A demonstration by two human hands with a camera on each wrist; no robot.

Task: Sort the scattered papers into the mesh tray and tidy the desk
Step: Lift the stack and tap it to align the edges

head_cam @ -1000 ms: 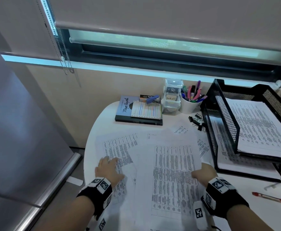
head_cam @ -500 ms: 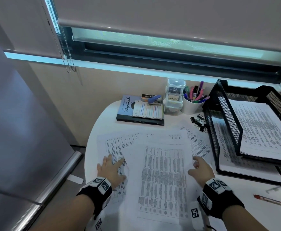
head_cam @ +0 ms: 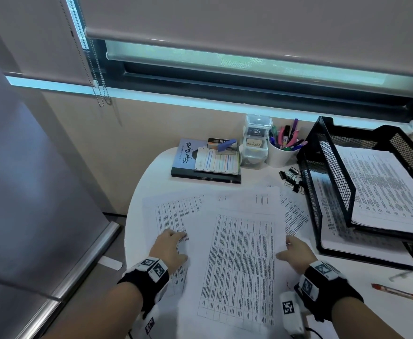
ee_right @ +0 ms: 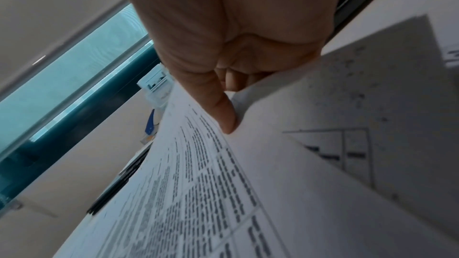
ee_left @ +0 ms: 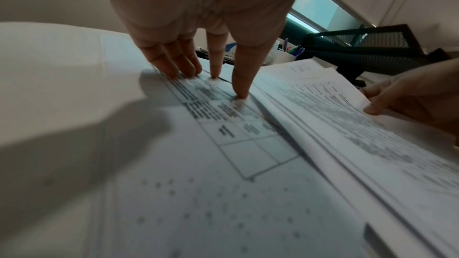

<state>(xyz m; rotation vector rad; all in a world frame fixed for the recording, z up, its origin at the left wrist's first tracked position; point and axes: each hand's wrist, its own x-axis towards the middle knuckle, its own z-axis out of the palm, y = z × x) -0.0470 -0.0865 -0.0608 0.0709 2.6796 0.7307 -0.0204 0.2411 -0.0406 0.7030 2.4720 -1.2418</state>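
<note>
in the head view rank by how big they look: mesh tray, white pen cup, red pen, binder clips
1. mesh tray
2. white pen cup
3. red pen and binder clips: too close to rank; the pen is partly cut off.

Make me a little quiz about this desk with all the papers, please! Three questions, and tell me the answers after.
1. True or false: the left hand is lifting a sheet off the desk.
2. Which hand pinches the edge of the top stack of papers? A) left B) right C) neither
3. Fill in: the red pen lies on the desk in front of the black mesh ____.

Key
1. False: its straight fingers press flat on a lower sheet.
2. B: the right hand has its thumb on top and its fingers curled under.
3. tray
</note>
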